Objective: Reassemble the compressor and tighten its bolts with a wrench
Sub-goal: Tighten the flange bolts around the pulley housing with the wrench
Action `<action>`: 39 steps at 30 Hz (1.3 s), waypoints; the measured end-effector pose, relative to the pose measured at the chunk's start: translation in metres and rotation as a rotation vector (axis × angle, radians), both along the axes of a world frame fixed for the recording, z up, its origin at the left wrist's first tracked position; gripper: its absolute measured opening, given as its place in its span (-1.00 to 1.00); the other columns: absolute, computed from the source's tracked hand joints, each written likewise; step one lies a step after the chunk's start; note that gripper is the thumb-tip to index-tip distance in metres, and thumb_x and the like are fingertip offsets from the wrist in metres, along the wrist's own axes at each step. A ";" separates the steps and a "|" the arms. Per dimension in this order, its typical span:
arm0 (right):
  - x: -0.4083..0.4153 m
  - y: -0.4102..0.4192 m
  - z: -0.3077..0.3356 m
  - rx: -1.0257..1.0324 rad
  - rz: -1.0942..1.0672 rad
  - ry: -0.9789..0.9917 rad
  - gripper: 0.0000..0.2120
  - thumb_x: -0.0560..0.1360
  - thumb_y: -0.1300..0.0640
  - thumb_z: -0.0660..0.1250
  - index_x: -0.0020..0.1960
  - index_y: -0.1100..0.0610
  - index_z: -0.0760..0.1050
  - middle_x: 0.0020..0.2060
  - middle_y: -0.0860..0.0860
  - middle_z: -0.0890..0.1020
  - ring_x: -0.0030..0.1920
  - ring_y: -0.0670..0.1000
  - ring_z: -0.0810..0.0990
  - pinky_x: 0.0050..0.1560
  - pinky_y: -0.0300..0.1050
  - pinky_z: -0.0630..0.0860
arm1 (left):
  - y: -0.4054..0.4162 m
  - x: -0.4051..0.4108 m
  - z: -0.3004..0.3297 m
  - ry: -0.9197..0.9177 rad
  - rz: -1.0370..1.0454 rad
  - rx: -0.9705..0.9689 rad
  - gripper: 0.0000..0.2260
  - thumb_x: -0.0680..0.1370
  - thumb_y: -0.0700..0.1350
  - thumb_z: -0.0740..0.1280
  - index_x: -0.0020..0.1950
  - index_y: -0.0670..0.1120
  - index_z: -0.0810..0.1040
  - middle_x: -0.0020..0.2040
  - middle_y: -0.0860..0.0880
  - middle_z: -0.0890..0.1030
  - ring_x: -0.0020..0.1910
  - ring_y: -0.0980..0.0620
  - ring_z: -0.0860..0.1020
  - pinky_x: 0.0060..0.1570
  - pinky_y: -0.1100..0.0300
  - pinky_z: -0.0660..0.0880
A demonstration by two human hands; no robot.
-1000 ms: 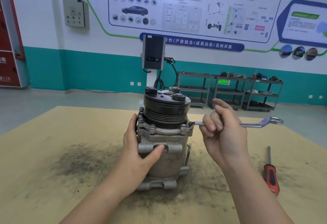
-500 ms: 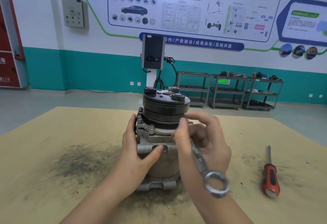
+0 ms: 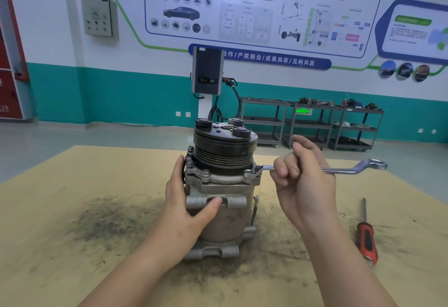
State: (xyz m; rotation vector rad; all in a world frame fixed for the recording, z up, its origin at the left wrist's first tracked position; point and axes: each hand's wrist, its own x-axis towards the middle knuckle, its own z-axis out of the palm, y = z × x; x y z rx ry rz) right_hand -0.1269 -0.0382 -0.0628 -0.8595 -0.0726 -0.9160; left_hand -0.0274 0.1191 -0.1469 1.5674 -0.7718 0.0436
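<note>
AC compressor (image 3: 224, 200) stands upright on its rear end in the middle of the tan worktable (image 3: 60, 222), black grooved pulley (image 3: 224, 149) on top, dark grime smeared on the table around its base. Left hand (image 3: 186, 207) wraps the aluminium body from the left, thumb across the front lug, fingers round the flange side; a firm bracing hold. Right hand (image 3: 303, 183) is curled in a fist round the shank of the offset ring wrench (image 3: 344, 169), gripping close to the working end. That ring sits over the front-right flange bolt (image 3: 249, 173); the shank runs out level to the right, the free ring well past the hand. Another flange bolt (image 3: 206, 174) shows front-left, no tool on it.

Step in hand looks like tightening the right flange bolt. To do it well: keep the ring fully seated and flat on the head, slide the grip further out for leverage, pull in a smooth arc, left hand countering so the body doesn't twist or tip. Then probably do the remaining bolts evenly.

Red-handled screwdriver (image 3: 367, 236) lies on the table at right, apart from both hands.
</note>
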 end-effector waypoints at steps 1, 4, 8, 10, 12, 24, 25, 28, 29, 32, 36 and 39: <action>0.001 -0.003 0.000 0.024 0.037 0.016 -0.80 0.64 0.31 0.05 -0.02 0.15 0.43 -0.61 -0.04 0.27 -0.58 -0.09 0.34 -0.57 -0.31 0.27 | 0.000 -0.001 0.001 -0.004 0.007 0.004 -0.12 0.12 0.57 0.36 0.29 0.67 -0.10 0.50 0.29 0.20 0.45 0.24 0.27 0.44 -0.02 0.32; 0.005 -0.005 -0.001 0.129 0.107 0.032 -0.78 0.63 0.31 0.05 -0.03 0.14 0.43 -0.62 -0.07 0.24 -0.59 -0.12 0.30 -0.60 -0.33 0.23 | 0.000 -0.001 0.002 -0.007 0.019 0.022 -0.12 0.12 0.59 0.34 0.29 0.67 -0.12 0.49 0.30 0.20 0.43 0.26 0.27 0.43 0.01 0.32; 0.003 0.010 -0.008 0.088 -0.117 -0.022 -0.77 0.63 0.34 0.04 -0.06 0.15 0.42 -0.62 -0.05 0.23 -0.59 -0.08 0.30 -0.57 -0.28 0.23 | 0.000 0.002 -0.001 -0.014 0.012 0.013 -0.12 0.15 0.57 0.35 0.31 0.65 -0.12 0.48 0.34 0.20 0.42 0.34 0.25 0.43 0.00 0.33; -0.001 0.027 -0.012 -0.062 -0.347 -0.037 -0.78 0.62 0.35 0.08 -0.06 0.13 0.42 -0.62 -0.04 0.28 -0.56 -0.04 0.37 -0.52 -0.25 0.30 | -0.001 0.004 -0.002 -0.013 0.004 0.001 -0.10 0.18 0.54 0.38 0.37 0.61 -0.10 0.48 0.33 0.21 0.44 0.30 0.27 0.42 -0.04 0.34; -0.003 0.047 -0.016 -0.214 -0.530 -0.029 -0.80 0.63 0.33 0.11 -0.03 0.10 0.44 -0.60 -0.03 0.37 -0.51 -0.02 0.47 -0.44 -0.24 0.42 | -0.002 0.005 -0.003 -0.003 -0.009 -0.019 -0.09 0.20 0.51 0.41 0.39 0.59 -0.08 0.50 0.28 0.24 0.45 0.17 0.33 0.40 -0.10 0.36; -0.015 0.035 0.000 -0.316 -0.405 -0.074 -0.84 0.61 0.29 0.14 -0.03 0.06 0.41 -0.59 -0.02 0.42 -0.49 -0.02 0.52 -0.40 -0.22 0.47 | -0.001 0.008 -0.006 -0.009 -0.001 -0.016 -0.10 0.22 0.50 0.41 0.40 0.58 -0.06 0.50 0.27 0.25 0.47 0.17 0.31 0.41 -0.10 0.35; -0.013 0.029 0.001 -0.248 -0.337 -0.038 -0.82 0.62 0.32 0.13 -0.04 0.09 0.41 -0.60 -0.04 0.38 -0.52 -0.02 0.48 -0.45 -0.23 0.43 | -0.001 0.007 -0.006 -0.009 0.005 -0.010 -0.11 0.21 0.51 0.41 0.39 0.59 -0.07 0.50 0.28 0.24 0.46 0.18 0.30 0.41 -0.09 0.35; -0.007 0.017 0.001 -0.096 -0.157 0.000 -0.82 0.62 0.35 0.12 -0.06 0.15 0.41 -0.61 -0.02 0.30 -0.56 -0.05 0.40 -0.52 -0.25 0.34 | 0.000 0.005 -0.004 0.000 0.019 -0.001 -0.11 0.16 0.55 0.38 0.34 0.63 -0.07 0.48 0.32 0.23 0.45 0.23 0.29 0.40 -0.07 0.37; -0.005 0.014 0.001 -0.075 -0.117 -0.001 -0.82 0.62 0.35 0.11 -0.06 0.16 0.42 -0.61 -0.02 0.29 -0.57 -0.06 0.38 -0.53 -0.26 0.33 | 0.000 0.004 -0.003 -0.002 0.024 0.004 -0.11 0.15 0.56 0.37 0.34 0.64 -0.08 0.47 0.33 0.22 0.45 0.24 0.28 0.40 -0.06 0.37; -0.003 0.006 0.001 -0.055 -0.028 -0.003 -0.79 0.61 0.36 0.10 -0.09 0.15 0.43 -0.61 -0.03 0.26 -0.58 -0.07 0.35 -0.55 -0.30 0.28 | 0.001 0.001 -0.001 -0.006 0.029 0.021 -0.12 0.15 0.56 0.36 0.32 0.65 -0.10 0.49 0.32 0.21 0.45 0.24 0.27 0.42 -0.05 0.35; -0.001 -0.003 0.002 0.058 0.100 0.032 -0.77 0.60 0.35 0.09 -0.10 0.15 0.45 -0.62 -0.06 0.24 -0.59 -0.11 0.31 -0.59 -0.31 0.24 | 0.001 0.000 0.001 -0.010 0.016 0.024 -0.15 0.23 0.45 0.38 0.33 0.64 -0.11 0.50 0.28 0.19 0.46 0.23 0.26 0.45 -0.04 0.31; 0.002 -0.001 -0.002 0.177 0.153 0.013 -0.78 0.60 0.33 0.07 -0.10 0.15 0.44 -0.63 -0.08 0.22 -0.60 -0.13 0.27 -0.60 -0.33 0.21 | 0.001 0.001 0.001 -0.007 0.004 0.019 -0.12 0.25 0.43 0.39 0.40 0.56 -0.09 0.50 0.27 0.21 0.46 0.20 0.28 0.44 -0.06 0.33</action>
